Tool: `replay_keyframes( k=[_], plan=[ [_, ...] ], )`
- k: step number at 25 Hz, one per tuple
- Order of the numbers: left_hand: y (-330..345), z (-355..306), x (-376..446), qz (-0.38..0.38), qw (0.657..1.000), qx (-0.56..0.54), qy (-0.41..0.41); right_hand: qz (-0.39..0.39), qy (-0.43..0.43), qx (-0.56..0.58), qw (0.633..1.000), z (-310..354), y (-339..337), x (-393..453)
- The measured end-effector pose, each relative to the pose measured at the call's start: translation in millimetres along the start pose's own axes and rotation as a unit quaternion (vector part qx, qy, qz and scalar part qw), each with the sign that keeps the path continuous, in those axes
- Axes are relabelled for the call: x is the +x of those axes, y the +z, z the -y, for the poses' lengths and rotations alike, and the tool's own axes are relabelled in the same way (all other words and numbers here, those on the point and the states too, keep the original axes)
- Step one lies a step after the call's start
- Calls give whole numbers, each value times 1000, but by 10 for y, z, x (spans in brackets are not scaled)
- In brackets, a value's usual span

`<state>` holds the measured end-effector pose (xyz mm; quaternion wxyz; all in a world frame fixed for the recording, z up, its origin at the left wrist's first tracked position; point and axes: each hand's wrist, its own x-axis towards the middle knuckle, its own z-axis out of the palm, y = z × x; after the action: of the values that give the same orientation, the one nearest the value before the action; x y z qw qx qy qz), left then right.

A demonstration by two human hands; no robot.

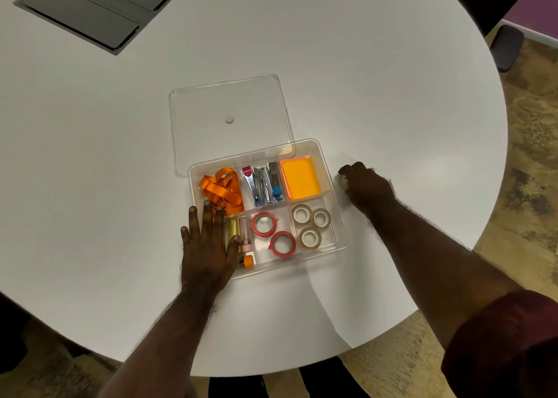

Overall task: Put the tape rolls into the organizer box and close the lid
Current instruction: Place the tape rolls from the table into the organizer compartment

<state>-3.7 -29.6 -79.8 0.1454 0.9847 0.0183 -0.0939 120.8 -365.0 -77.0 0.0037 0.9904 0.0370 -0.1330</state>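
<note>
A clear organizer box [337, 216] sits on the white table, lid off. Its front right compartment holds three beige tape rolls [311, 223]. Two red tape rolls [273, 234] lie in the front middle compartment. The clear lid [211, 111] lies flat behind the box, its near edge under the box's rim. My left hand [208, 240] rests flat on the box's front left corner, fingers spread. Just right of the box, my right hand [367, 188] is curled on the table over a small pale tape roll [342, 183], mostly hidden under the fingers.
The box also holds an orange ribbon [222, 189], nail clippers and a stapler [264, 183], orange sticky notes [300, 178] and small tubes [245, 240]. A grey cable hatch [96, 11] is set into the table at far left. The table edge curves close on the right.
</note>
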Motion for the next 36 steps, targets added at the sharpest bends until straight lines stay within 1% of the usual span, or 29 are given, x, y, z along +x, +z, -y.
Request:
replay_keyframes(
  k=[2,5,7,9,11,14,16,18,21,24,25,28,30,33,36],
  plan=[
    [-6,-5,0,0,1000,-2,0,0,14,30,999,-19,-19,-19],
    [-8,-10,-8,-2,1000,-4,3,0,27,131,991,-77,-158,-35],
    [-10,-8,-12,-3,1000,-9,4,-16,2,183,983,-80,-306,-64],
    [-11,-12,-16,-2,1000,-8,4,-31,-44,205,977,-20,-465,-167],
    [-12,-14,-20,-2,1000,-7,6,-30,-101,189,976,75,-579,-368],
    [-14,-4,-17,1,1000,-7,4,25,-152,95,983,266,-549,-720],
    [-15,-7,-13,3,1000,-11,2,55,-165,8,985,387,-421,-865],
    [-10,-13,-13,-1,1000,-11,2,71,-149,-29,986,472,-305,-919],
    [-5,-10,-6,4,1000,-11,-8,80,-117,-43,989,553,-215,-870],
    [-10,-16,-3,7,1000,-16,-10,99,-114,-54,987,623,-192,-780],
    [-14,-19,-7,5,1000,-20,-8,96,-111,-51,988,640,-198,-754],
    [-15,-24,-17,3,1000,-21,-6,49,-95,-43,993,671,-239,-688],
    [-14,-22,-12,5,1000,-22,-8,46,-98,-51,993,695,-242,-656],
    [-11,-21,-7,4,1000,-23,-6,68,-124,-77,987,711,-219,-607],
    [3,-22,-4,5,1000,-23,-11,84,-128,-91,984,712,-217,-545]
  ],
)
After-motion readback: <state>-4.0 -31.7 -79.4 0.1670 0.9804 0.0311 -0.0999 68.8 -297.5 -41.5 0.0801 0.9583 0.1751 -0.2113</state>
